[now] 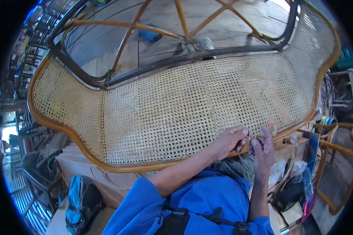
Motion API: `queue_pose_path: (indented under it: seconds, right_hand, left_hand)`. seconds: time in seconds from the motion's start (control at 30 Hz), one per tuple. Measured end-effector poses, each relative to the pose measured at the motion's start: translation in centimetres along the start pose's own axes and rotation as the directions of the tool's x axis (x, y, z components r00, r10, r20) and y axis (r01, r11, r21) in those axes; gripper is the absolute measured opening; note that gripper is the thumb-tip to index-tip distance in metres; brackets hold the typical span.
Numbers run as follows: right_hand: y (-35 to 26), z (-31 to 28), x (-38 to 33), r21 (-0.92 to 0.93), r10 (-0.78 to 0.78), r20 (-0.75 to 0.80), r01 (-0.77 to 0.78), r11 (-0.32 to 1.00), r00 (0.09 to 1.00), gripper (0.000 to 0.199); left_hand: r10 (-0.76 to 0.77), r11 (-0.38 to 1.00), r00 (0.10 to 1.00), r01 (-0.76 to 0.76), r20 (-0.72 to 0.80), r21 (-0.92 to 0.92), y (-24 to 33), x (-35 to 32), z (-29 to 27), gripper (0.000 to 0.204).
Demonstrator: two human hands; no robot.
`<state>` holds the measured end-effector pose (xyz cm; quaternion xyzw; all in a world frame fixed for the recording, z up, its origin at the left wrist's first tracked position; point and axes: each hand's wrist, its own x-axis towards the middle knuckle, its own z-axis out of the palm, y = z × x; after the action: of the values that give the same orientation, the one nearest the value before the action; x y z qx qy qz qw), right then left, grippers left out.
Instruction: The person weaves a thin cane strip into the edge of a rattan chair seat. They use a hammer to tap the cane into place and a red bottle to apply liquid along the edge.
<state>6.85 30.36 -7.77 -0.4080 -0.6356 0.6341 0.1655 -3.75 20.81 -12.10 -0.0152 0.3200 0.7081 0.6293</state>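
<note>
Cane webbing (pixel 157 113) spreads before the person, framed by a curved rattan rim (pixel 133 169). At its near right edge, the left hand (pixel 230 141) has thumb and forefinger pinched on what looks like a thin pale strand (pixel 250 137); the right hand (pixel 264 151) sits just beside, fingers bent close, though I can't tell whether they grip it too. Fine strand handling looks to be the step in hand, and the next move probably calls for a steady, light pinch.
</note>
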Motion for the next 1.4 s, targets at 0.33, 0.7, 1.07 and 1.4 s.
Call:
queue_pose_path:
  seconds: [0.33, 0.7, 1.07, 1.4]
  right_hand:
    - [-1.6, 10.5, 7.3, 0.112, 0.006, 0.288, -0.040, 0.993, 0.958, 0.007]
    - [1.6, 20.9, 18.4, 0.029, -0.077, 0.393, 0.071, 0.997, 0.916, 0.015]
    - [3.1, 25.4, 22.3, -0.245, -0.156, 0.424, 0.279, 0.929, 0.892, 0.009]
    - [4.5, 27.8, 24.9, -0.377, -0.336, 0.485, 0.540, 0.753, 0.807, 0.011]
  left_hand:
    - [0.165, 0.933, 0.943, -0.245, -0.290, -0.265, 6.9, -2.0, -6.4, 0.024]
    - [0.307, 0.836, 0.680, -0.527, -0.666, -0.153, 16.5, 0.4, -18.1, 0.024]
    - [0.818, 0.126, 0.427, 0.521, -0.386, 0.844, 20.2, -0.1, -22.9, 0.030]
    - [0.749, 0.063, 0.530, 0.542, -0.399, 0.838, 21.8, 1.1, -22.8, 0.022]
